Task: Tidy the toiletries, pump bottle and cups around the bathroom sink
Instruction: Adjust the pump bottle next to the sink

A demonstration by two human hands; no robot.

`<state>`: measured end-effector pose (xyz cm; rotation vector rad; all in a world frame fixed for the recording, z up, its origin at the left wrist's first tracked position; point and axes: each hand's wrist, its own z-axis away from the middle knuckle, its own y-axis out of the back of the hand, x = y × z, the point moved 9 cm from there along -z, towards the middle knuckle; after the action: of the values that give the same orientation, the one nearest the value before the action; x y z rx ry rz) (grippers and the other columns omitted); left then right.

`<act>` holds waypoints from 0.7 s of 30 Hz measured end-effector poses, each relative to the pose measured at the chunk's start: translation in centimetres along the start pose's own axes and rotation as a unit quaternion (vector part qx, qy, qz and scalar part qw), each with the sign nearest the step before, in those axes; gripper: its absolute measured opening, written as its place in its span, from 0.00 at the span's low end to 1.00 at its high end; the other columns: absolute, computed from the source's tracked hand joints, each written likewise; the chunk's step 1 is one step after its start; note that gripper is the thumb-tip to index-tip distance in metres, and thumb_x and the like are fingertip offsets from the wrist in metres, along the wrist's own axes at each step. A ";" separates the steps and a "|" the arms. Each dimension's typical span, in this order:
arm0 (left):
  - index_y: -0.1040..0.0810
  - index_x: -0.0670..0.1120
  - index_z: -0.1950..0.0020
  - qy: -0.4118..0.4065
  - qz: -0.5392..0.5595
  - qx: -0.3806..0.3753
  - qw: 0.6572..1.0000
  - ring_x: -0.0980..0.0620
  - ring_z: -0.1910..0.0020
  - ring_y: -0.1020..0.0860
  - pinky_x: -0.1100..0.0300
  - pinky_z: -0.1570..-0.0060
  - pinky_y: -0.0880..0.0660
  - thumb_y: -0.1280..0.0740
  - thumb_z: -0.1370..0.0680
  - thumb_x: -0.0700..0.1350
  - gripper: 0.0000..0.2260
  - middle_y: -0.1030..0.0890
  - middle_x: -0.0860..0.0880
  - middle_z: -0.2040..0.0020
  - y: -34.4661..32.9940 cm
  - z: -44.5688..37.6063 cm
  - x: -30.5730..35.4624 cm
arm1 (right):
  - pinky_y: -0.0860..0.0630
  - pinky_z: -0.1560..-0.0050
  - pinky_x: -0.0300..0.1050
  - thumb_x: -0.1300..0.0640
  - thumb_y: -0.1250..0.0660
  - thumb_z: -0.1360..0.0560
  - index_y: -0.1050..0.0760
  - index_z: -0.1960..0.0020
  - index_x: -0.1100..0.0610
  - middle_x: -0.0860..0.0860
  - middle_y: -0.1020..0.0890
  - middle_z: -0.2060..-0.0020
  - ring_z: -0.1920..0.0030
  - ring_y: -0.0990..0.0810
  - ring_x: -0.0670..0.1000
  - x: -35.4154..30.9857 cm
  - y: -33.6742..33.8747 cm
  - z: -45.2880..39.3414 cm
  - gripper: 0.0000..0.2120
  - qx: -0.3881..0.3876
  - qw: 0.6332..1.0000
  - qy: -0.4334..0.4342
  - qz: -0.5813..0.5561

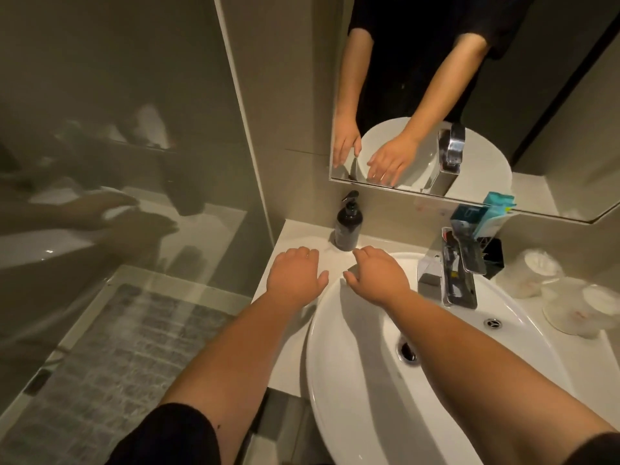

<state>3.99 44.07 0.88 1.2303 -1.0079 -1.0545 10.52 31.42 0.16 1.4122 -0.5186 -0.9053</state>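
Observation:
A black pump bottle stands upright on the white counter at the back left of the sink. My left hand hovers palm down over the counter just in front of the bottle, fingers slightly apart, holding nothing. My right hand hovers over the sink's back rim, also empty and palm down. Teal toiletry packets stand in a black holder behind the tap. Two plastic-wrapped cups lie on the counter at the right.
A chrome tap rises at the back of the sink. The mirror above reflects my arms. A glass shower partition stands to the left, with a tiled shower floor below. The counter's left edge runs near my left wrist.

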 end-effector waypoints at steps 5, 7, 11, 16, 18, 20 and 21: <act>0.30 0.45 0.35 -0.027 0.029 -0.003 0.999 0.44 0.42 0.26 0.51 0.42 0.32 0.44 0.22 0.57 0.22 0.24 0.45 0.40 -0.5 -4.2 0.4 | 0.30 0.37 0.52 0.45 0.40 0.23 0.31 0.33 0.59 0.58 0.23 0.40 0.39 0.26 0.59 2.1 -0.1 -2.7 0.24 0.011 0.998 -0.054 -0.024; 0.31 0.45 0.33 -0.038 0.040 -0.004 0.998 0.44 0.40 0.27 0.50 0.40 0.31 0.44 0.22 0.57 0.22 0.24 0.45 0.39 -1.0 -5.9 0.4 | 0.30 0.38 0.52 0.45 0.40 0.23 0.31 0.34 0.59 0.59 0.23 0.40 0.40 0.26 0.60 2.7 0.0 -3.8 0.24 0.020 0.996 -0.077 -0.028; 0.32 0.45 0.31 -0.063 0.062 -0.006 0.996 0.43 0.38 0.28 0.50 0.37 0.32 0.43 0.21 0.56 0.22 0.26 0.44 0.36 -1.8 -9.4 0.2 | 0.29 0.40 0.53 0.45 0.39 0.22 0.32 0.34 0.59 0.59 0.23 0.41 0.40 0.25 0.60 3.7 0.3 -6.3 0.24 0.043 0.990 -0.118 -0.058; 0.31 0.44 0.33 -0.061 0.081 -0.002 0.995 0.42 0.39 0.27 0.49 0.41 0.31 0.43 0.20 0.55 0.20 0.25 0.42 0.37 -2.5 -13.2 -0.2 | 0.25 0.49 0.53 0.43 0.36 0.25 0.30 0.42 0.55 0.57 0.20 0.47 0.46 0.22 0.59 4.5 0.1 -8.9 0.19 0.072 0.983 -0.137 -0.100; 0.29 0.44 0.37 -0.064 0.089 -0.002 0.994 0.42 0.41 0.26 0.49 0.44 0.30 0.42 0.21 0.54 0.18 0.24 0.42 0.40 -2.9 -14.3 -0.2 | 0.25 0.53 0.52 0.43 0.35 0.26 0.30 0.42 0.55 0.56 0.19 0.49 0.49 0.21 0.60 4.7 -0.4 -9.4 0.20 0.076 0.980 -0.142 -0.119; 0.29 0.44 0.39 -0.069 0.108 -0.007 0.992 0.41 0.43 0.26 0.49 0.46 0.30 0.42 0.21 0.53 0.16 0.24 0.42 0.42 -3.2 -15.1 -0.2 | 0.27 0.56 0.50 0.44 0.34 0.26 0.32 0.38 0.56 0.57 0.18 0.49 0.50 0.21 0.61 5.2 -1.0 -9.7 0.22 0.083 0.974 -0.154 -0.145; 0.29 0.44 0.38 -0.075 0.117 -0.009 0.990 0.41 0.43 0.25 0.49 0.46 0.30 0.42 0.21 0.52 0.16 0.23 0.42 0.42 -3.3 -15.4 0.0 | 0.29 0.57 0.49 0.44 0.34 0.25 0.33 0.36 0.57 0.58 0.18 0.49 0.50 0.20 0.62 5.4 -1.3 -9.8 0.24 0.086 0.971 -0.160 -0.157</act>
<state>18.74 47.35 -3.61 1.0011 -1.2253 -0.9796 21.02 33.26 -3.42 1.5405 -0.6369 -1.3840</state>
